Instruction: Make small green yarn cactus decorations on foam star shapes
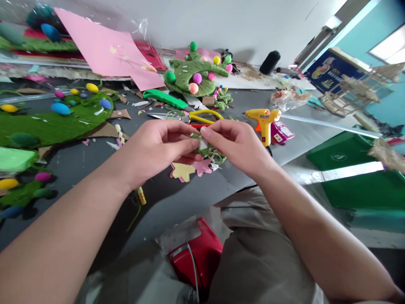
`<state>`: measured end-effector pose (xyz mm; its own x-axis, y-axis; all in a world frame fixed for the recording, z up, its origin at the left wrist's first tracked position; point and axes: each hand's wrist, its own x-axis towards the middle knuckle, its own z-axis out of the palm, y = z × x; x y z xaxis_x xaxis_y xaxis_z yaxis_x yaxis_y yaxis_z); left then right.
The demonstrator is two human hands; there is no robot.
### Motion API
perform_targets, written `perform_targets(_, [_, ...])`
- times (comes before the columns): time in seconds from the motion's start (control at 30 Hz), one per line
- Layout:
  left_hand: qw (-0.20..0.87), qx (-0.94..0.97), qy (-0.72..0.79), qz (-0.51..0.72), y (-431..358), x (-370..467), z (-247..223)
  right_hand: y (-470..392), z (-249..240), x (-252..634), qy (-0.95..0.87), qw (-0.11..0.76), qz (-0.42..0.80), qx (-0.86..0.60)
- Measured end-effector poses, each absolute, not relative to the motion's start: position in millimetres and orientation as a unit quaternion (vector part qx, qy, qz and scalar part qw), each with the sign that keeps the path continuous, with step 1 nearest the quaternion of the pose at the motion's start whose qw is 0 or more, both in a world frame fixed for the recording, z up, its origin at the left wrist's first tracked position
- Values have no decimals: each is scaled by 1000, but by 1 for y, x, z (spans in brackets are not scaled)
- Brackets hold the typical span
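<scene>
Head view: both grips closed on one small part, fingertips nearly meeting above the counter [158,211]. Left grip [169,145] has thumb and fingers pinching the left side of the green yarn piece [203,145]; right grip [229,139] pinches its upper right, thumb on top. Piece has a pale patch facing the camera, probably bare backing, but too small and blurred to be sure. Loose yarn loop [217,158] hangs just below the right fingertips. Directly under the grips: yellow paper cutout [183,171] with pink paper cutout [202,167] beside it, right side. Just beyond the grips: yellow-handled scissors [207,115], blades pointing left; green cutter [165,98] behind those. Farther out, a large green wrapped shape [202,78] dotted with colored pom-poms, small green cluster [223,99] at its near right. Right of the right grip: yellow glue gun [265,122], purple box [281,132] next to it. Left of the left grip: long green wrapped panel [69,122] with pom-poms; pink sheet [104,46] past that. Striped stick [141,196] pokes out under the left forearm.
</scene>
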<state>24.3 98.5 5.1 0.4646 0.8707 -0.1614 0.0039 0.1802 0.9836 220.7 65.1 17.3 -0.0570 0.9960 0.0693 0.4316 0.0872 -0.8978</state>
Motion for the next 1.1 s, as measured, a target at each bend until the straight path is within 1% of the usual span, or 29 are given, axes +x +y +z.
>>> perform_targets(0.17, [616, 570, 434, 329, 97, 24, 7, 65, 18, 220, -618, 388, 385, -565])
perform_targets(0.3, [656, 547, 394, 340, 98, 21, 5, 66, 16, 221, -624, 391, 377, -561])
perform_targets(0.47, [696, 533, 354, 327, 101, 17, 1, 67, 16, 222, -621, 403, 374, -558])
perform_targets(0.6, [689, 536, 357, 331, 101, 18, 0, 66, 16, 222, -622, 399, 368, -564])
perform_targets(0.87, [631, 571, 406, 333, 98, 22, 3, 65, 17, 220, -632, 379, 362, -571])
perform_targets(1.1, [676, 539, 370, 339, 99, 19, -1, 64, 17, 222, -629, 393, 358, -567])
